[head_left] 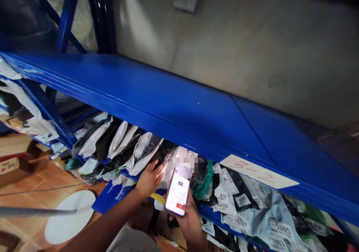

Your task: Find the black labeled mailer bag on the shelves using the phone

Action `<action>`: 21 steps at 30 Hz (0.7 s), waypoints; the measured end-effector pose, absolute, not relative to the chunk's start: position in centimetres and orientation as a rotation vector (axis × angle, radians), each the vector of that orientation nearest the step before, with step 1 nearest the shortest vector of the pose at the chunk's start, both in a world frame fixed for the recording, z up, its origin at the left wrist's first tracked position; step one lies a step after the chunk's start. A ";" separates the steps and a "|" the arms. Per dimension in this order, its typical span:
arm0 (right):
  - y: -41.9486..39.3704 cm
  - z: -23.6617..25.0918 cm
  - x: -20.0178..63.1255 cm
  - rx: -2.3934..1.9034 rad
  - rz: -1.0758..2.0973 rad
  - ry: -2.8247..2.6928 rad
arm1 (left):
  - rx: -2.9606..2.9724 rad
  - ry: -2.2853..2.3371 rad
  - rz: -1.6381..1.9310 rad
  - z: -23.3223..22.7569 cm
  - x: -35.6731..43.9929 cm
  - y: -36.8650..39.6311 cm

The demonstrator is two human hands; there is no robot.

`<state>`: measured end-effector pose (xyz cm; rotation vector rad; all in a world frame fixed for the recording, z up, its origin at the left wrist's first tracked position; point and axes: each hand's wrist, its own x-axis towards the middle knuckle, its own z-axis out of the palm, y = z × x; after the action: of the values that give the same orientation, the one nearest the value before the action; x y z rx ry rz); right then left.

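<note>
My right hand (pixel 190 216) is closed around a smartphone (pixel 178 192), held upright with its lit screen toward me and my thumb low by a red button. My left hand (pixel 150 179) reaches into the row of packed mailer bags with its fingers apart, touching or very near a white plastic mailer bag (pixel 166 171). Light falls on the bags behind the phone. To the left stand grey, white and black mailer bags (pixel 120 139). On the right, a green bag (pixel 206 184) and several bags with numbered labels (pixel 280 227) lean together.
A blue metal shelf (pixel 157 94) with a "3-2" paper label (pixel 258 171) runs above the bags. Below left are a round white base (pixel 70 216) with a grey pole, a blue box (pixel 110 196), cardboard boxes (pixel 14 169) and a cable on the tiled floor.
</note>
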<state>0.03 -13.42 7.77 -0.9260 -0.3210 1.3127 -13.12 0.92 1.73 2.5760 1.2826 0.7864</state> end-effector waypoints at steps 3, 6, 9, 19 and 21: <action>-13.6 7.8 0.9 -0.880 1.411 -0.371 | 2.529 1.371 0.634 2.3 -13.2 2.5; -13.8 7.7 1.5 -0.851 1.473 -0.379 | 2.575 1.420 0.456 3.0 -13.0 3.8; -14.1 7.4 2.0 -0.849 1.491 -0.400 | 2.616 1.380 0.349 3.8 -13.0 4.3; -15.6 4.6 2.4 -0.862 1.410 -0.324 | 2.499 1.315 0.149 6.8 -15.2 5.2; -15.4 4.2 1.7 -0.853 1.365 -0.314 | 2.483 1.330 0.141 6.9 -15.5 5.6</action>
<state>1.66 -15.37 4.15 -0.8530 -0.3144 1.3652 -15.53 5.58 6.93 2.4833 1.3297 0.1409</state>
